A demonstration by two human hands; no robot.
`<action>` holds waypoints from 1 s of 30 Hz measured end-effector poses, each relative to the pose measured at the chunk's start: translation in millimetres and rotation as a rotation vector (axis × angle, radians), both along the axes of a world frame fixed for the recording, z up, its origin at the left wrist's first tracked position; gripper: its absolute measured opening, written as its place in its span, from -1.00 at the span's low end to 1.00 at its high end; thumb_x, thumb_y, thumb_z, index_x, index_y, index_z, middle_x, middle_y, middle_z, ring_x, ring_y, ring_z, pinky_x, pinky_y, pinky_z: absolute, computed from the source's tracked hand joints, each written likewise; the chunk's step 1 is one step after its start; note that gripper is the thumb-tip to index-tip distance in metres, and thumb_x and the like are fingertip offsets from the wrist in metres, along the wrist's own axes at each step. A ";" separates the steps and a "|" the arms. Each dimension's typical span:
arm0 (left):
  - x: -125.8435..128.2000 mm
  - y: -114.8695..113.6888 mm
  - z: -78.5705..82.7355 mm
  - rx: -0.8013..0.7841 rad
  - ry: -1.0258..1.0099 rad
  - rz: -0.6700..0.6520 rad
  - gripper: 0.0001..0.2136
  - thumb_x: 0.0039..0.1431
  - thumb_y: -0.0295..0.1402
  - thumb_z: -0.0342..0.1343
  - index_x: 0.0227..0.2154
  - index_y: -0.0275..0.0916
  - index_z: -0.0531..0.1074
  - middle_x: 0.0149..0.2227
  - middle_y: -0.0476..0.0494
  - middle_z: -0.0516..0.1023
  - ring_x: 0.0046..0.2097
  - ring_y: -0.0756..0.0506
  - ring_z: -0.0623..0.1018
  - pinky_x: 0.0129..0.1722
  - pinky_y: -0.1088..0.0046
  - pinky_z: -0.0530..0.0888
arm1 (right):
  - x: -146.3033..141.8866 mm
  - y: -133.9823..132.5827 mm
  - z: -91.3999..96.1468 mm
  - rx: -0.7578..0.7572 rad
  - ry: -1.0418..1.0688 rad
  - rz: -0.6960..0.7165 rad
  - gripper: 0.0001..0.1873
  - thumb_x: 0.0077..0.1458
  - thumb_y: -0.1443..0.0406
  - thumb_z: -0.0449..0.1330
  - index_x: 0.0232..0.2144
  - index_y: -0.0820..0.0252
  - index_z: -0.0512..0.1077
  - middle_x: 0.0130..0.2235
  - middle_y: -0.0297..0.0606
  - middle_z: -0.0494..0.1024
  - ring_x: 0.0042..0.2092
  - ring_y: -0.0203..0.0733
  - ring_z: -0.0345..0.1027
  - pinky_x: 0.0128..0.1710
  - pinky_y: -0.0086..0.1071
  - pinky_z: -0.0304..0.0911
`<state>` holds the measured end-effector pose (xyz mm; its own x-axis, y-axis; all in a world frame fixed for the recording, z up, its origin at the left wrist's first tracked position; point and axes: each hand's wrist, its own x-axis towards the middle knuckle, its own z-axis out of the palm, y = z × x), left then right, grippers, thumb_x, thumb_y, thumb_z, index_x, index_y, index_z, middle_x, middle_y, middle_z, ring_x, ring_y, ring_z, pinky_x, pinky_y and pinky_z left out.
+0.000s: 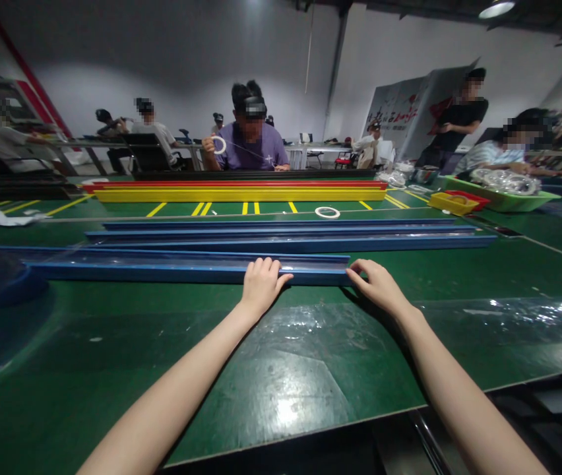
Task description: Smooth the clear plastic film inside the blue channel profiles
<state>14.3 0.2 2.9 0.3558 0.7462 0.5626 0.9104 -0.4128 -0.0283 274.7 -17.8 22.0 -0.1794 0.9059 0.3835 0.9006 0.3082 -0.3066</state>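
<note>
A long blue plastic channel strip (162,272) lies across the green table in front of me, its open side up and some clear film along its inside. My left hand (261,285) grips the strip's near wall close to its right end, fingers bent over into the channel and thumb pointing right along the edge. At that right end, my right hand (374,285) is closed, thumb and fingertips pinching the strip's corner. Whether the fingertips also hold film cannot be made out. More blue channel strips (311,245) lie just behind.
Yellow (241,195) and red strips lie further back, with a roll of tape (327,212) before them. A green tray (503,194) of tape rolls stands right beside a yellow bin (453,203). Opposite, a co-worker (254,142) holds a tape roll. Clear film (311,356) covers the near table.
</note>
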 end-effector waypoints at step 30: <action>0.9 -4.7 -0.2 0.010 -0.104 -0.048 -0.76 0.09 -0.21 -0.11 -0.35 -0.25 0.36 -0.33 -0.17 0.41 -0.24 -0.14 0.33 -0.25 0.29 0.18 | -83.0 32.2 -12.9 0.262 -0.230 -0.272 -0.56 0.05 0.22 -0.18 -0.62 0.22 0.40 -0.51 -0.16 0.49 -0.52 -0.25 0.28 -0.55 -0.41 -0.12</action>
<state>15.2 -4.5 2.6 0.3300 0.7237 0.6061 0.8879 -0.4559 0.0609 191.7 14.4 9.1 -0.0551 0.8096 0.5844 0.9953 0.0911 -0.0323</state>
